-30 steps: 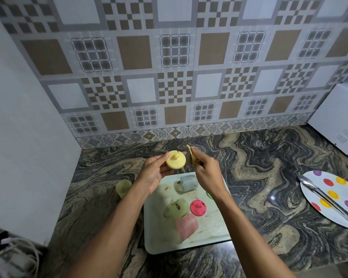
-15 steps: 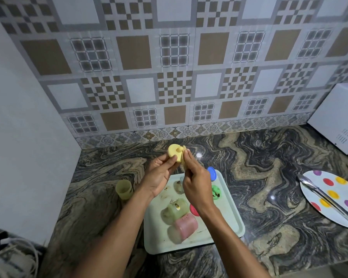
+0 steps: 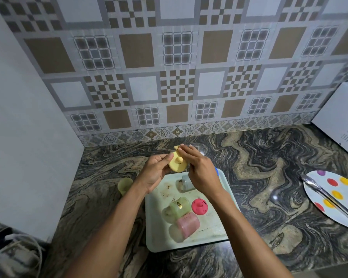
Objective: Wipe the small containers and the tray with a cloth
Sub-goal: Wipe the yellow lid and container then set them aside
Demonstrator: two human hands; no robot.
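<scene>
Both forearms reach forward over the pale green tray point(image 3: 155, 235), which serves as reference. Left hand point(image 3: 156, 173), above the tray's far-left corner, fingers curled around a yellow knobbed lid point(image 3: 176, 164), knob facing the camera. Right hand point(image 3: 199, 167), above the tray's far edge, fingertips pinched on a yellow cloth point(image 3: 177, 147) pressed against the lid's far rim; only a small bit of cloth shows. On the tray: clear small container point(image 3: 186, 183) on its side at the far end, green container point(image 3: 176, 209) and pink container point(image 3: 186, 225) on their sides toward the near end, touching each other, pink-red lid point(image 3: 199, 206) just right of the green one. Brown stains on the tray floor. Yellow-green cup point(image 3: 125, 185) stands on the surface left of the tray. Surface point(image 3: 259, 167) is dark swirled stone. Well right of the tray, a polka-dot plate point(image 3: 329, 197) carrying metal tongs point(image 3: 329, 199). Beyond the tray, a patterned tile wall point(image 3: 179, 77); a white appliance point(image 3: 342, 117) far right.
</scene>
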